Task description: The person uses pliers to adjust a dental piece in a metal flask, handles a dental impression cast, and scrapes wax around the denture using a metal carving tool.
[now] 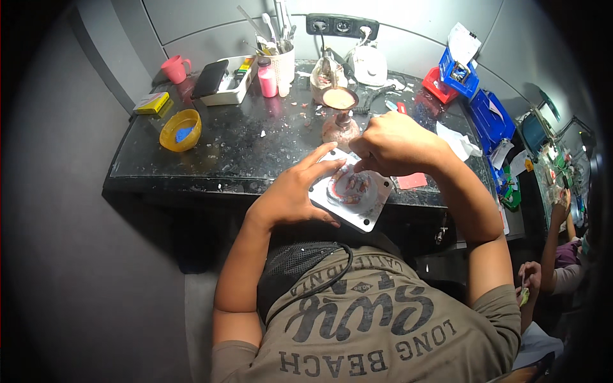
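A square metal denture flask half (377, 207) with corner holes sits tilted over the table's front edge, near my body. In its round cavity lies whitish plaster with a pink and reddish arch-shaped patch (350, 187). My left hand (287, 188) grips the flask from its left side, thumb at the near edge and fingers along the far edge. Above the flask's far right part, my right hand (399, 143) is closed with its fingertips down at the plaster. Whatever it may pinch is hidden behind the fingers. A pink sheet piece (412, 181) lies beside the flask.
A dish-topped stand (340, 99) rises just beyond my hands. An orange bowl (180, 131) with blue material stands left. Behind are a pink bottle (267, 78), a tool holder (282, 64) and a white tray (233, 96). Blue bins (491, 121) line the right; another person's hand (530, 276) shows lower right.
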Motion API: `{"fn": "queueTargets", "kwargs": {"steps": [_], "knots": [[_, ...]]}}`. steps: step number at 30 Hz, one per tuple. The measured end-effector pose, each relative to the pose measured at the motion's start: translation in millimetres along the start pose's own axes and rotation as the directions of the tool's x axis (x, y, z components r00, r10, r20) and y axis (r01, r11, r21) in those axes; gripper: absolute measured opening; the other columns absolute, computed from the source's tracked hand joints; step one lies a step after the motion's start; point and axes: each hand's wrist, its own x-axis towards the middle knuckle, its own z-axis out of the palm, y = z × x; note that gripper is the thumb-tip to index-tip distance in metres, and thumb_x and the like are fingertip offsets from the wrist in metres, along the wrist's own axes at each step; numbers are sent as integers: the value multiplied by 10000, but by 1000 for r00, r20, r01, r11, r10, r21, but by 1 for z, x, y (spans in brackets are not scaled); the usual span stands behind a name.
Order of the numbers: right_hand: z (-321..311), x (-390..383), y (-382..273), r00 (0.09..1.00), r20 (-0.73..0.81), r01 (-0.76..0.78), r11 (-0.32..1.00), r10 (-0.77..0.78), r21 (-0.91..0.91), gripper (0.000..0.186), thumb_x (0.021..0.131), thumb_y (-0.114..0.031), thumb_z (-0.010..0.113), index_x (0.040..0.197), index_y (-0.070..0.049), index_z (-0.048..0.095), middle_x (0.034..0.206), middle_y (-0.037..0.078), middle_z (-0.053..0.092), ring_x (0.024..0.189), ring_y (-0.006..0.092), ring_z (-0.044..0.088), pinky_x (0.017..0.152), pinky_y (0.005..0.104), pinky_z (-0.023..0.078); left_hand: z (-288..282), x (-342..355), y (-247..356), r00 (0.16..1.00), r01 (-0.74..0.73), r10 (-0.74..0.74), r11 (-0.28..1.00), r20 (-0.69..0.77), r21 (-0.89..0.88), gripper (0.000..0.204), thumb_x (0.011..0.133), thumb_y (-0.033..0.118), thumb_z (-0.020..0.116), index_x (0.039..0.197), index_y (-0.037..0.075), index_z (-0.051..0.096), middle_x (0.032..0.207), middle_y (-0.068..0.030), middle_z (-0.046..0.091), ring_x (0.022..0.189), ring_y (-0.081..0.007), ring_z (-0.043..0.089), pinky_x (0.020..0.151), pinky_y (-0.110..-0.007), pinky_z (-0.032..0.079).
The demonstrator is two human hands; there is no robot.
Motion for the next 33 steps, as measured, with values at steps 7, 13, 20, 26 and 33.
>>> {"fn": "queueTargets", "kwargs": {"steps": [7,13,20,26,33], "knots": [[-11,9,-2,994,106,19,1000,-17,-14,320,825,-365,799,823,-63,692,705,172,665,710,403,676,634,501,518,2,-1,0,1000,-19,19,999,-19,30,1038,530,457,980,1410,92,568,1606,-173,379,1406,-407,477,1119,-475,460],[-4,12,5,995,89,40,999,-41,11,308,824,-354,803,808,-69,688,686,160,661,710,391,676,617,500,503,0,0,1,1000,3,-3,1000,2,25,1038,539,390,995,1428,85,555,1613,-177,376,1444,-380,450,1145,-457,433],[19,6,14,991,-84,108,994,-106,18,302,797,-308,818,758,-61,649,675,136,674,667,383,669,611,492,492,1,0,-1,1000,-10,10,1000,-3,12,1016,527,362,998,1396,66,563,1606,-174,386,1442,-384,450,1139,-463,436],[14,5,15,998,-39,45,991,-41,126,309,790,-303,840,753,-61,653,692,117,692,680,370,683,609,477,498,2,0,2,1000,18,-18,1000,0,2,1019,515,344,1005,1391,61,567,1609,-166,381,1446,-373,449,1140,-452,435],[9,1,20,1000,-2,27,980,-27,195,326,784,-316,851,748,-58,655,684,108,688,679,365,683,607,467,499,0,0,7,999,47,-47,999,8,4,1030,519,358,1003,1403,58,569,1611,-167,377,1449,-368,446,1145,-447,429]]}}
